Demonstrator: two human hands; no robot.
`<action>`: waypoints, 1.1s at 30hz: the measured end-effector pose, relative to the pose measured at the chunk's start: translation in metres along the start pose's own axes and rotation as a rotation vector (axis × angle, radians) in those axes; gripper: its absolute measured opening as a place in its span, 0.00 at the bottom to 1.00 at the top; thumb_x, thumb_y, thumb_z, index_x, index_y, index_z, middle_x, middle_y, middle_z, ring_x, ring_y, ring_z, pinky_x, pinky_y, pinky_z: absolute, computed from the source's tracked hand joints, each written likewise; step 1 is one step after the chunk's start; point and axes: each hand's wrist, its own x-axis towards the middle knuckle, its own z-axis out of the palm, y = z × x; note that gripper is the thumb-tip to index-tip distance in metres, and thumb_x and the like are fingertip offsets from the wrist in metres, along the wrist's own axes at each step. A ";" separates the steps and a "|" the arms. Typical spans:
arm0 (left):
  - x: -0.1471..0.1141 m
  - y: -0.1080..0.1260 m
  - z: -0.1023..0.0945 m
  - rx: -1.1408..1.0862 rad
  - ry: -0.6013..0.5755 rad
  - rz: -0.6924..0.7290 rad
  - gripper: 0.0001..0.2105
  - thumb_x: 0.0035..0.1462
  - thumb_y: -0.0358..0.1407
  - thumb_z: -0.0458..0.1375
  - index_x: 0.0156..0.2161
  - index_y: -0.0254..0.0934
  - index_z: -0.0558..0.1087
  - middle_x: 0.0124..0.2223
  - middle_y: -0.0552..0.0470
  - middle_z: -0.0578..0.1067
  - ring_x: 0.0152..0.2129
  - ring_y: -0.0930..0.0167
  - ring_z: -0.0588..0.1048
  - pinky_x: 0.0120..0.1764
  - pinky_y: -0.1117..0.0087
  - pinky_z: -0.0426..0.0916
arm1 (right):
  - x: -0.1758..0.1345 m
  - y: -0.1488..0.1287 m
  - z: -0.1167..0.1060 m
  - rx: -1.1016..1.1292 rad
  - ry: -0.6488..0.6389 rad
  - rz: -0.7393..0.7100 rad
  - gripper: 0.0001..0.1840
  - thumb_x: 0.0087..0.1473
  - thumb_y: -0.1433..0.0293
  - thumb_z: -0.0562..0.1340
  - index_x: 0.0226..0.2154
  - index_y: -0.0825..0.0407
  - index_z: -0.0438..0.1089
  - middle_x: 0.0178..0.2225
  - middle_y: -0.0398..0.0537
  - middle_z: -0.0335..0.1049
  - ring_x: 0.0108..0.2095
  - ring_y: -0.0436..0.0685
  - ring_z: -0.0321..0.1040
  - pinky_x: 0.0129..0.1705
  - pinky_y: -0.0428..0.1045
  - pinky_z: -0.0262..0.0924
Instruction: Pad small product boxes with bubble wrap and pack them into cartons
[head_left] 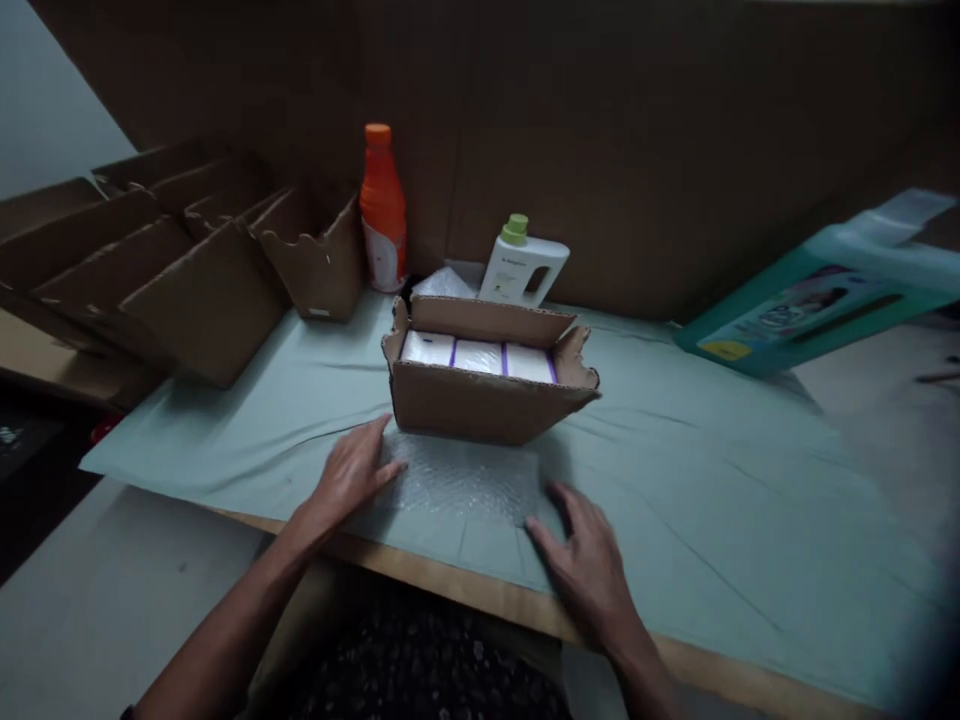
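Note:
A sheet of clear bubble wrap (pixel 465 482) lies flat on the cloth in front of me. At its left end rests my left hand (pixel 358 468), thumb and fingers apart, the thumb over the wrap's edge. My right hand (pixel 585 550) is at the other end, its thumb by the near right corner and its fingers apart. Just beyond the wrap stands an open cardboard box (pixel 472 405) with torn short sides. Inside it sit white packs (pixel 478 356) with purple edges, side by side.
Several open cardboard boxes (pixel 217 300) crowd the left side. Behind the middle box stand an orange bottle (pixel 384 215) and a white jug with a green cap (pixel 506 270). A large teal liquid jug (pixel 795 300) leans at right. The table's wooden edge (pixel 450 580) runs nearest me.

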 end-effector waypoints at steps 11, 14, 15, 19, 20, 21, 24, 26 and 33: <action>-0.042 0.018 0.059 0.369 -0.022 0.521 0.31 0.67 0.45 0.53 0.70 0.34 0.55 0.68 0.35 0.63 0.68 0.55 0.57 0.68 0.45 0.46 | 0.008 -0.053 0.062 -0.222 -0.145 -0.620 0.22 0.63 0.70 0.56 0.58 0.52 0.69 0.59 0.58 0.69 0.59 0.66 0.65 0.57 0.62 0.63; -0.043 0.001 0.059 0.437 -0.133 0.458 0.30 0.68 0.47 0.51 0.69 0.35 0.58 0.70 0.38 0.61 0.69 0.57 0.57 0.69 0.46 0.46 | 0.011 -0.043 0.066 -0.261 -0.177 -0.665 0.20 0.63 0.69 0.57 0.57 0.53 0.71 0.59 0.57 0.71 0.59 0.66 0.66 0.56 0.61 0.63; -0.045 -0.007 0.054 0.435 -0.143 0.450 0.28 0.68 0.47 0.51 0.69 0.37 0.59 0.71 0.40 0.59 0.69 0.57 0.56 0.69 0.47 0.47 | 0.010 -0.028 0.058 -0.274 -0.136 -0.653 0.19 0.64 0.67 0.57 0.55 0.52 0.71 0.58 0.56 0.72 0.58 0.66 0.67 0.55 0.62 0.63; -0.048 -0.023 0.037 0.263 0.009 0.394 0.23 0.68 0.40 0.52 0.66 0.44 0.62 0.69 0.45 0.64 0.66 0.61 0.62 0.67 0.51 0.57 | 0.013 0.037 0.014 -0.262 0.066 -0.461 0.16 0.65 0.60 0.56 0.46 0.49 0.75 0.51 0.54 0.77 0.51 0.66 0.73 0.49 0.61 0.66; -0.044 -0.023 0.035 0.195 0.094 0.361 0.23 0.68 0.39 0.53 0.67 0.44 0.62 0.68 0.44 0.65 0.65 0.61 0.64 0.65 0.52 0.60 | 0.018 0.045 0.005 -0.228 0.097 -0.397 0.17 0.65 0.58 0.56 0.46 0.48 0.75 0.50 0.54 0.77 0.51 0.66 0.73 0.49 0.61 0.67; -0.038 -0.021 0.034 0.128 0.183 0.324 0.25 0.67 0.38 0.54 0.68 0.44 0.60 0.68 0.43 0.66 0.65 0.61 0.65 0.64 0.54 0.62 | 0.025 0.048 -0.001 -0.181 0.112 -0.337 0.18 0.64 0.56 0.57 0.48 0.48 0.74 0.52 0.55 0.76 0.51 0.66 0.73 0.49 0.61 0.67; -0.004 -0.017 0.031 -0.037 0.374 0.241 0.32 0.64 0.38 0.57 0.70 0.43 0.54 0.68 0.41 0.64 0.65 0.60 0.64 0.63 0.53 0.64 | 0.056 0.033 -0.003 0.004 0.072 -0.199 0.29 0.59 0.53 0.59 0.58 0.50 0.67 0.56 0.57 0.73 0.52 0.66 0.73 0.50 0.59 0.69; 0.027 -0.019 0.021 -0.118 0.434 0.175 0.34 0.62 0.39 0.58 0.70 0.41 0.53 0.68 0.39 0.64 0.64 0.57 0.65 0.62 0.50 0.65 | 0.077 0.017 0.006 0.097 -0.005 -0.135 0.34 0.55 0.52 0.61 0.59 0.52 0.66 0.55 0.59 0.73 0.50 0.67 0.74 0.49 0.59 0.69; 0.153 -0.052 -0.043 -0.127 0.340 0.124 0.27 0.56 0.40 0.59 0.60 0.33 0.69 0.67 0.35 0.65 0.64 0.54 0.65 0.61 0.51 0.65 | 0.095 0.009 0.031 0.206 -0.106 0.001 0.29 0.52 0.52 0.60 0.50 0.52 0.70 0.45 0.55 0.78 0.44 0.67 0.75 0.48 0.59 0.69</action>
